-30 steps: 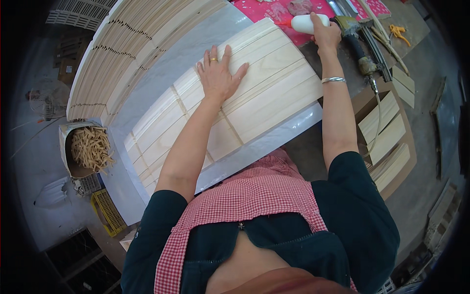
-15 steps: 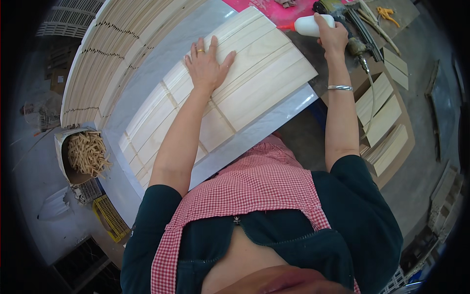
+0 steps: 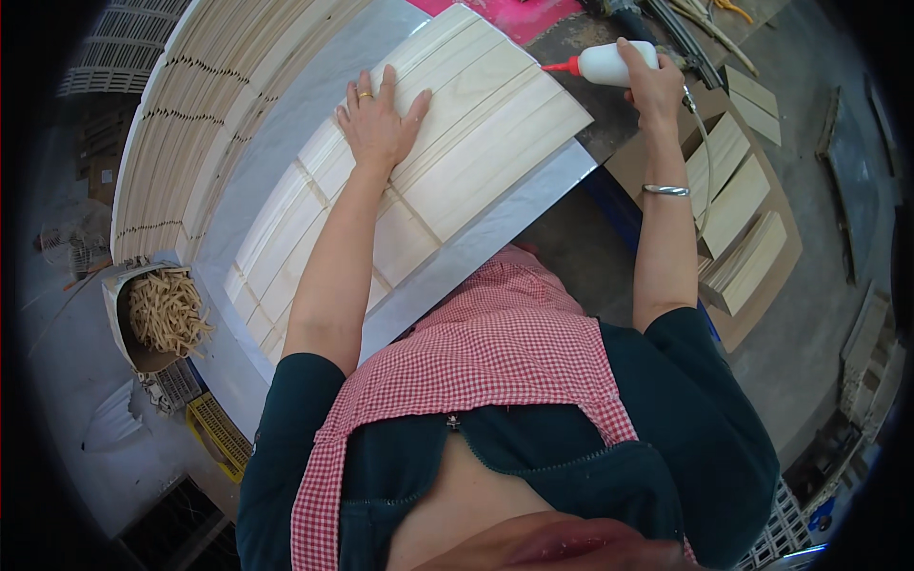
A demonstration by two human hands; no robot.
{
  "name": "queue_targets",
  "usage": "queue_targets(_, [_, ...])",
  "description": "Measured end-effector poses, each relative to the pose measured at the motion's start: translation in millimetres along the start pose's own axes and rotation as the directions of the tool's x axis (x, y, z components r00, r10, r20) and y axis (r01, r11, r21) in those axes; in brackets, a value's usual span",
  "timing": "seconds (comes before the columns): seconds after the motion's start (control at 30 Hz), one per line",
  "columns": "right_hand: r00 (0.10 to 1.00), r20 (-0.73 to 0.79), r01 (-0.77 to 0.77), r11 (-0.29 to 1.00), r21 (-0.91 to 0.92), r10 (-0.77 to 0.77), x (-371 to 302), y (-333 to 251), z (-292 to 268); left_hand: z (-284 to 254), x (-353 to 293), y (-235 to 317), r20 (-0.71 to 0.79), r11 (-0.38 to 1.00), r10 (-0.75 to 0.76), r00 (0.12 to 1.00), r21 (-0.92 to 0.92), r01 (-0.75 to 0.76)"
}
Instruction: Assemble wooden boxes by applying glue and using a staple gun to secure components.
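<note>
1. Worktop point(image 3: 495, 228): carries the panel.
2. Panel point(image 3: 466, 143): pale, grooved wood; lies flat on the worktop, set at a slant.
3. Box point(image 3: 113, 309): at left, filled with wood strips point(image 3: 169, 309).
4. Left hand point(image 3: 376, 128): fingers spread, released, resting on the panel.
5. Right hand point(image 3: 655, 90): fingers grasping the bottle.
6. Bottle point(image 3: 607, 65): white, tilted sideways.
7. Nozzle point(image 3: 560, 67): red, tip at the panel's edge; contact cannot be told.

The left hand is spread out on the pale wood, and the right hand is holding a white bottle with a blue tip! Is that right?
Not quite: the tip is red, not blue, as the head view shows. The right hand does hold the white bottle, and the left hand is spread on the pale wood.
</note>
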State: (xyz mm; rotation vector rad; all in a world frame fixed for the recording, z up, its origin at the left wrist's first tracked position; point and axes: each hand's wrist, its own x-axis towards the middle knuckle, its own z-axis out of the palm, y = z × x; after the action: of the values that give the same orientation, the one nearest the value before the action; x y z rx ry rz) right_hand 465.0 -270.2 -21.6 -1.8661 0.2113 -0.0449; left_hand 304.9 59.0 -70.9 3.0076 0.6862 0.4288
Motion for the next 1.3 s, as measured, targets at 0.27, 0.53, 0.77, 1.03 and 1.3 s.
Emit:
queue_targets(0.27, [1.000,0.006,-0.018,1.000,0.006,0.018,-18,2,-34,3,-1,-2,-0.017,1.000,0.008,1.000,0.004,-0.008])
queue_targets(0.53, [0.999,0.029,-0.045,0.999,0.012,0.045,-22,12,-67,5,1,-4,-0.022,1.000,0.018,1.000,0.020,-0.017])
queue_targets(0.77, [0.997,0.041,-0.065,0.997,0.041,0.064,-29,21,-91,1,3,4,0.010,0.996,0.025,1.000,0.083,-0.026])
queue_targets(1.03, [0.993,0.100,0.025,0.950,0.310,-0.059,-63,1,-80,5,-2,-8,-0.004,0.998,-0.029,1.000,0.052,0.029])
queue_targets(1.3, [0.862,0.392,0.146,0.898,0.415,-0.321,-111,-17,14,-22,-33,-52,-0.028,0.980,-0.054,0.998,-0.195,0.048])
